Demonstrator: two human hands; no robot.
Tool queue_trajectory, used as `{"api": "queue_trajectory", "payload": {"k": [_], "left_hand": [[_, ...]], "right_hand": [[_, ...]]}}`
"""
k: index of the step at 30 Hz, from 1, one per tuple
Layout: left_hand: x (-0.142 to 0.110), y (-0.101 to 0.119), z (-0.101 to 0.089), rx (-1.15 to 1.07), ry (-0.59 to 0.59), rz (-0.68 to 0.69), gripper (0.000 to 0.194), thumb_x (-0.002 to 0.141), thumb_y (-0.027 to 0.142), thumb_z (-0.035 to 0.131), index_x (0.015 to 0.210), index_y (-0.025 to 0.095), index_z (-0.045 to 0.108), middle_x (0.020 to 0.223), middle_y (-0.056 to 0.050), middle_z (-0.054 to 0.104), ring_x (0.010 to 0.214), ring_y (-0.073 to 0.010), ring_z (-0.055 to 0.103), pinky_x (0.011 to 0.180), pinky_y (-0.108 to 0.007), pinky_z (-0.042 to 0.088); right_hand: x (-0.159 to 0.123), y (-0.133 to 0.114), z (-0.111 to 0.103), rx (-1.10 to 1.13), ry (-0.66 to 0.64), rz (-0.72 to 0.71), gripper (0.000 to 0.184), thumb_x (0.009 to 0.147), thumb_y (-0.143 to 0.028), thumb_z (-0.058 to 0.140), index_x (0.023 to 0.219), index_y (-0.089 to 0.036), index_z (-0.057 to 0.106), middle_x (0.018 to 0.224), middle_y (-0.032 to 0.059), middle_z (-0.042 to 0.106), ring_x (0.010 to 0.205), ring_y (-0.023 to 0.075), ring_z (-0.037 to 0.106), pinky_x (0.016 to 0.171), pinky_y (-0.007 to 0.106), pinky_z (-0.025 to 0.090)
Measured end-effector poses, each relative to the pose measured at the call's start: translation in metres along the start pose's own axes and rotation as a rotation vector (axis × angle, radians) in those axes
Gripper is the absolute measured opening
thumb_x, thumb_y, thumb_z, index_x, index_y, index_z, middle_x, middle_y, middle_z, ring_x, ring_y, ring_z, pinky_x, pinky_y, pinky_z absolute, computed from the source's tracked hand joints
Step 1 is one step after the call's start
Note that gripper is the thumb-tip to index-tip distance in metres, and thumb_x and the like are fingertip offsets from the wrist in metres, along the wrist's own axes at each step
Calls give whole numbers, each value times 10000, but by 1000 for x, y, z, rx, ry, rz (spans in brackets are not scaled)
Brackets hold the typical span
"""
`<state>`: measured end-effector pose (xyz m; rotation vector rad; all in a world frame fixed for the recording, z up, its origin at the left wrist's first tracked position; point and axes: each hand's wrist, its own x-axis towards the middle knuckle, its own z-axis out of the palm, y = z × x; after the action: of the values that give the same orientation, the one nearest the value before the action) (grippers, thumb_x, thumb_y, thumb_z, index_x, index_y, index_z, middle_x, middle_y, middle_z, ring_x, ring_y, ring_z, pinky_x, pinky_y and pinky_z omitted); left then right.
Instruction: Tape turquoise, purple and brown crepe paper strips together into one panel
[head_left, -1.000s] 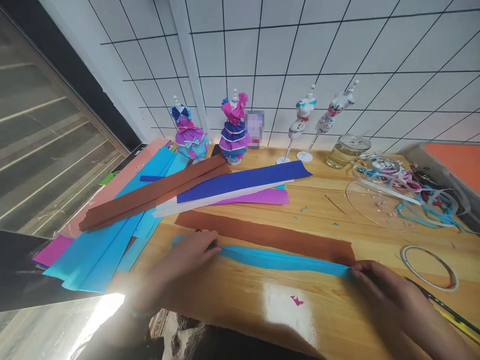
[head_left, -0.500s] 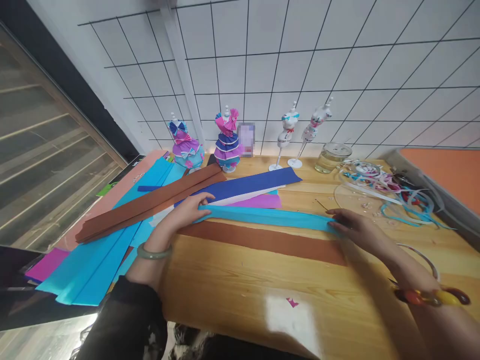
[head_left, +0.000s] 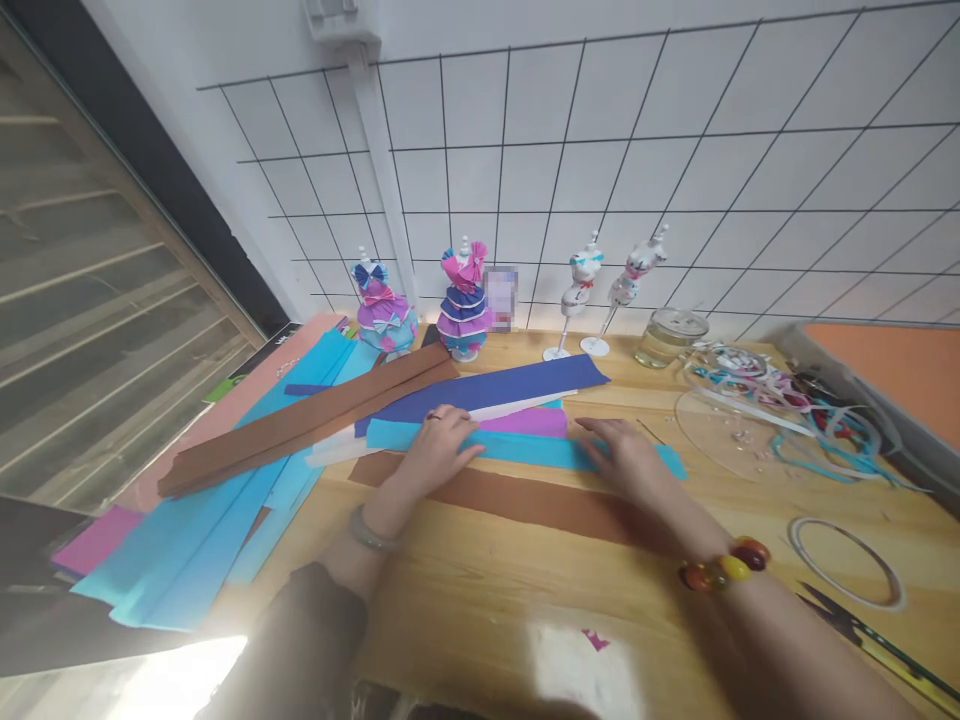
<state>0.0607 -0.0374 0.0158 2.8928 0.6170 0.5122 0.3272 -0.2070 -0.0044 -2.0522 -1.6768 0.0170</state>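
Although the wooden table (head_left: 465,600) and most of what lies on it keep their places, one strip has moved. The large blue sheets (head_left: 195,530) lie, as before, to the left of the left hand (head_left: 442,445), with the brown bundle (head_left: 300,425) across them. Just nearer than the fingers is the brown strip (head_left: 517,503), flat on the wood. A second ago the blue strip (head_left: 529,450) was stretched out on the near side of that brown one; now it lies beneath both hands, just beyond it. The left hand bends loosely over it, thumb spread; the right hand (head_left: 626,455), blurred, has its fingers loosely extended, and neither seems to grip anything. The setting-down looks nearly done, which leaves the brown strip uncovered on the hands' near side. Well apart from both hands, nearer the body, sits the pink scrap (head_left: 596,640).
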Motion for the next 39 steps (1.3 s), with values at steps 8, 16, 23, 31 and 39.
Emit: {"api": "queue_trajectory", "payload": {"k": [8, 16, 23, 31, 39], "left_hand": [[-8, 1, 15, -13, -61, 149, 226, 888, 353, 514, 1000, 195, 631, 1065, -67, 609, 1075, -218, 479, 913, -373, 397], [-11, 0, 21, 12, -93, 165, 191, 886, 326, 524, 959, 187, 633, 1112, -62, 594, 1098, -220, 476, 912, -365, 400], [-13, -3, 23, 17, -52, 179, 194, 891, 306, 512, 974, 179, 633, 1162, -70, 577, 1136, -231, 467, 917, -376, 415], [-14, -6, 26, 26, 23, 155, 176, 855, 296, 562, 959, 192, 660, 1356, -95, 457, 1316, -269, 328, 1056, -463, 326], [-14, -4, 21, 49, -23, 75, 203, 846, 369, 571, 877, 202, 684, 1401, -90, 419, 1352, -302, 264, 1091, -529, 224]], "right_hand": [[25, -11, 24, 195, -38, 64, 412, 878, -317, 387, 1192, -136, 583, 1125, 109, 654, 1018, 227, 607, 899, 392, 466], [38, -6, 33, 415, -50, 251, 431, 807, -407, 507, 1117, -134, 629, 942, 95, 703, 769, 205, 652, 697, 353, 525], [51, -9, 30, 571, -4, 378, 464, 688, -472, 634, 1043, -175, 658, 723, 8, 634, 586, 125, 530, 556, 272, 452], [54, -4, 2, 789, 199, 514, 448, 630, -457, 706, 998, -207, 657, 754, -13, 600, 620, 98, 502, 545, 232, 431], [59, -6, -30, 1083, 368, 551, 526, 590, -361, 767, 1064, -198, 609, 814, -4, 589, 605, 76, 517, 521, 224, 441]]}}
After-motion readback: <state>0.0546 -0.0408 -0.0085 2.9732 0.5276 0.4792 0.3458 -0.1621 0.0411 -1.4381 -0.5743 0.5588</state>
